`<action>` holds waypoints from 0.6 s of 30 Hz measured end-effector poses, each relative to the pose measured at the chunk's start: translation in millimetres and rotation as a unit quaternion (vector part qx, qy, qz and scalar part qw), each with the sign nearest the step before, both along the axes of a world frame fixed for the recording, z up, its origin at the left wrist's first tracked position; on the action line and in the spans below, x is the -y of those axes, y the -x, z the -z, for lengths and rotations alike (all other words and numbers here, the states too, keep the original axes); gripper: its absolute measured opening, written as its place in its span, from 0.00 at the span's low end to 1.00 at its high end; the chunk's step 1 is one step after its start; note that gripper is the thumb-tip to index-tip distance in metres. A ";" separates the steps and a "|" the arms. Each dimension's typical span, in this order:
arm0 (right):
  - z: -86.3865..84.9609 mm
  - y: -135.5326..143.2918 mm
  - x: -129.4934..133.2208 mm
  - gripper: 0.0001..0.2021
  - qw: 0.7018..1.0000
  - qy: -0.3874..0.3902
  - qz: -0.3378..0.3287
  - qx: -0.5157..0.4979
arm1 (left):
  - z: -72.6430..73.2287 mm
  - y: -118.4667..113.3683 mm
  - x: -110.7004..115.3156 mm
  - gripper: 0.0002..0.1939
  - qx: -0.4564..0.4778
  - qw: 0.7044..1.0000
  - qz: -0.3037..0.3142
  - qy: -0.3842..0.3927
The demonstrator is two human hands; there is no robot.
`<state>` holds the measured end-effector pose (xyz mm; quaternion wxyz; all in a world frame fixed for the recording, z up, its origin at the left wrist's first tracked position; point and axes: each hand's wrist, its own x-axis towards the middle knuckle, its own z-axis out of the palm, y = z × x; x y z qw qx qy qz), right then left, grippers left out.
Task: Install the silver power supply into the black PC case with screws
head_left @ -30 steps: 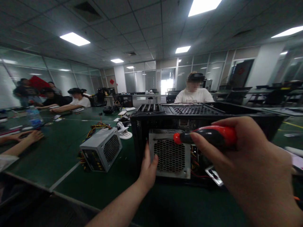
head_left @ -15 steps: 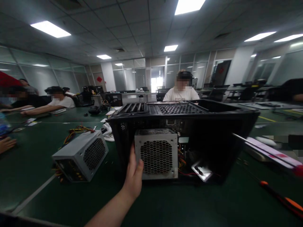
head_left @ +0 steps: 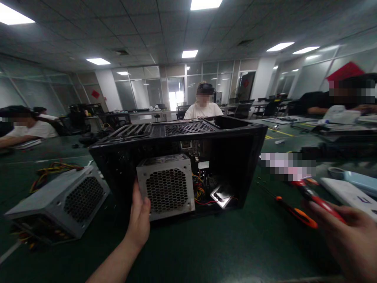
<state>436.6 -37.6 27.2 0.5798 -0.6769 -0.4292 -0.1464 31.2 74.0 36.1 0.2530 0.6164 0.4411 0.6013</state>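
Presently, far left: a co-worker in a white top (head_left: 38, 129) sits at the green bench (head_left: 206, 247), one arm stretched forward. Nearer, a loose grey power supply unit (head_left: 85, 200) rests on the bench, perforated face angled rightward, coloured cable bundle (head_left: 55, 169) behind it.

Left hand (head_left: 140, 220): fingers run along the left side of a second power supply unit (head_left: 166, 188), thumb at its front edge; gripping that edge. This unit sits in the left part of the open side of a black computer case (head_left: 218, 134), honeycomb grille facing the wearer, slightly tilted. How far in it reaches, cannot tell. Behind the case, a person in a white shirt (head_left: 203, 111) is seated opposite.

Just right of the unit, inside the case: yellow, orange and red wires (head_left: 199, 188); then a shiny metal plate (head_left: 220, 197), lying aslant at the lower right of the opening.

Right of the case, on the bench: a few small screws (head_left: 260, 180), apart from an orange-and-black screwdriver (head_left: 297, 214). Right hand (head_left: 347, 232), blurred: fingers closed round the handle of a red-and-black screwdriver (head_left: 326, 206); its tip is not discernible. Beside this hand, a flat white item (head_left: 350, 192) and a light-blue object (head_left: 361, 182).
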 end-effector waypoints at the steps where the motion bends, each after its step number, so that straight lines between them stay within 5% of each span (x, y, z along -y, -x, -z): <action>1: 3.2 0.5 -5.4 0.15 0.999 0.051 0.018 -0.002 | 0.4 0.0 -0.3 0.38 -0.002 1.000 -0.003 -0.001; 6: 18.5 19.5 -36.6 0.13 0.968 0.238 -0.042 0.076 | 4.3 2.7 -3.7 0.38 -0.024 1.000 -0.020 -0.002; 11: 29.2 27.1 -42.7 0.15 0.939 0.301 -0.082 0.144 | 4.1 2.7 -2.8 0.38 -0.018 0.999 -0.026 0.008; 18: 13.4 -9.5 -25.7 0.15 0.936 0.313 0.051 0.153 | 1.7 1.5 -1.8 0.38 -0.015 1.000 -0.013 -0.002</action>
